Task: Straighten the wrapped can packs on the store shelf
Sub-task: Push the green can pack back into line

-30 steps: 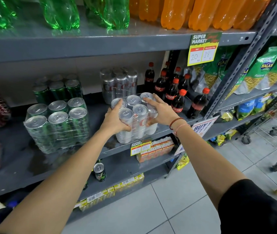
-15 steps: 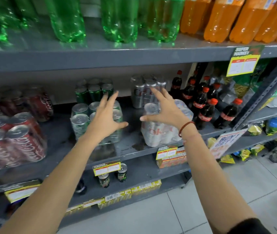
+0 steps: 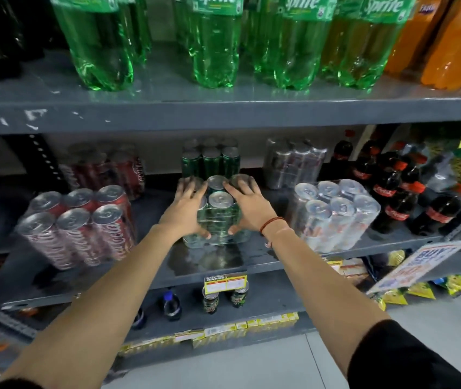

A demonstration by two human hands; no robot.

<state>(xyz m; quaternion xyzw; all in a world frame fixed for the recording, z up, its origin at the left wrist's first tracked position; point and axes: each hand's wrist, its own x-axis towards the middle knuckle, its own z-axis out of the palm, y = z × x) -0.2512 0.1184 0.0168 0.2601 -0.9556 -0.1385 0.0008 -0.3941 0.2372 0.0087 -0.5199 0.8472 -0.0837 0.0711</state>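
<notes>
A plastic-wrapped pack of green cans (image 3: 217, 217) stands at the middle of the grey shelf (image 3: 251, 265). My left hand (image 3: 185, 209) clasps its left side and my right hand (image 3: 247, 207) clasps its right side, fingers spread over the can tops. A wrapped pack of silver cans (image 3: 336, 211) stands to the right, apart from my hands. A wrapped pack of red cola cans (image 3: 80, 223) stands tilted to the left. Behind these, further wrapped packs stand at the back: red (image 3: 105, 169), green (image 3: 211, 160) and silver (image 3: 293, 161).
Small cola bottles (image 3: 409, 197) crowd the shelf's right end. Large green bottles (image 3: 215, 43) and orange bottles (image 3: 454, 40) fill the shelf above. Loose cans (image 3: 223, 297) and a price tag (image 3: 225, 283) sit below. A promo sign (image 3: 417, 265) hangs at right.
Both hands left the silver pack, swung left with fingers apart, and now grip the green pack. The view has shifted left and closer to the shelf.
</notes>
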